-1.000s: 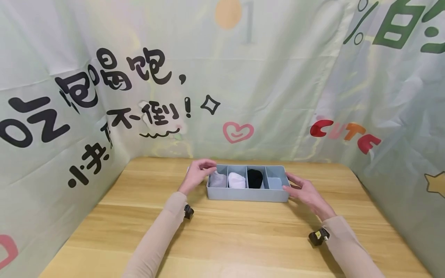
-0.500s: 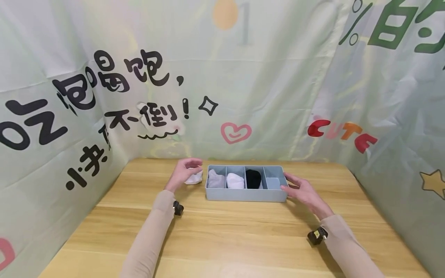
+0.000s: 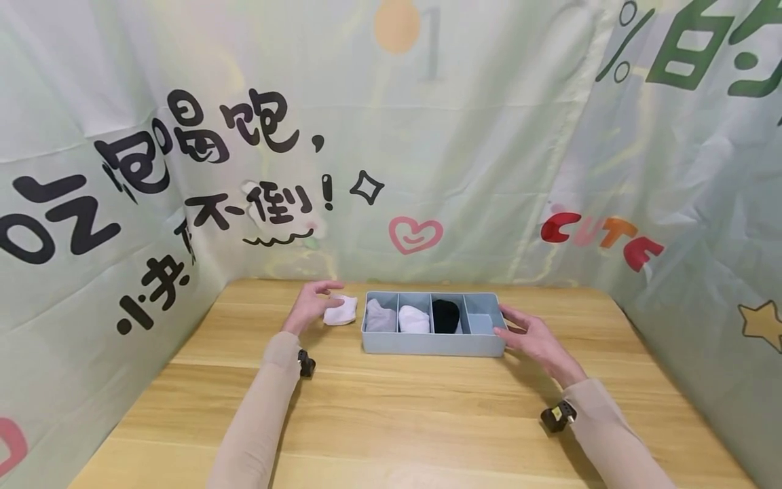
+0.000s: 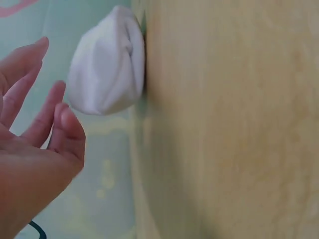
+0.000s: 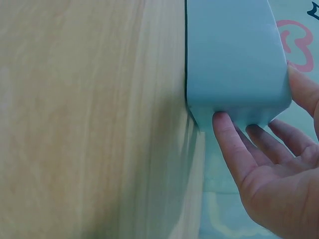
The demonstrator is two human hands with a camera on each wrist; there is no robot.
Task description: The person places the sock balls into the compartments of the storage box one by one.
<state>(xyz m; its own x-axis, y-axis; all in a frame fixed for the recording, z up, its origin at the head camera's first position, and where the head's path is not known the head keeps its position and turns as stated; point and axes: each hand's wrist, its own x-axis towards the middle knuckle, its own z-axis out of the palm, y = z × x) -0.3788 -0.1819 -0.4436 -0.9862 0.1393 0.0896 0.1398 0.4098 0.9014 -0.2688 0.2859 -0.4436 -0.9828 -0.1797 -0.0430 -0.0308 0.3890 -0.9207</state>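
Note:
A white rolled sock (image 3: 340,310) lies on the table to the left of a blue-grey box (image 3: 434,344) with several compartments. Close beside this sock is my left hand (image 3: 310,303), its fingers parted; a small gap shows between fingertips and sock (image 4: 107,64) in the left wrist view. From left to right the box holds a grey rolled sock (image 3: 381,318), a second white one (image 3: 415,319) and a black one (image 3: 445,316). Its rightmost compartment (image 3: 480,322) shows a bare bottom. My right hand (image 3: 534,339) holds the box's right end, fingertips against its wall (image 5: 239,59).
The wooden table (image 3: 391,421) runs back to a printed cloth (image 3: 476,170), which also encloses it at both sides. Small black cameras (image 3: 557,415) sit on the wrists.
My left hand has moved left, away from the box's left compartment, bringing the white rolled sock on the table into view. My right hand keeps its place at the box's right end.

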